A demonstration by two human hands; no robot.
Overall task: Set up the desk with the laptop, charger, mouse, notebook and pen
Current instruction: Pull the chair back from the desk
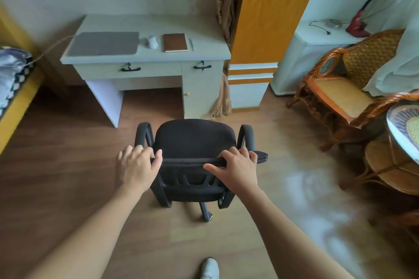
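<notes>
A pale desk (145,22) stands against the far wall. On it lie a closed grey laptop (104,43), a white mouse (152,41), a brown notebook (175,42) and a pen (191,44), left to right. A cable (48,48) runs from the laptop's left side off toward the bed. A black office chair (195,140) stands on the floor in front of the desk, its back toward me. My left hand (136,166) grips the left end of the chair's top edge. My right hand (235,166) grips the right end.
A bed with patterned bedding (11,70) lies at the left. An orange wardrobe (267,11) stands right of the desk. A rattan chair (340,79) and a glass-topped rattan table (403,133) are at the right. A red lamp (360,22) stands on a white unit.
</notes>
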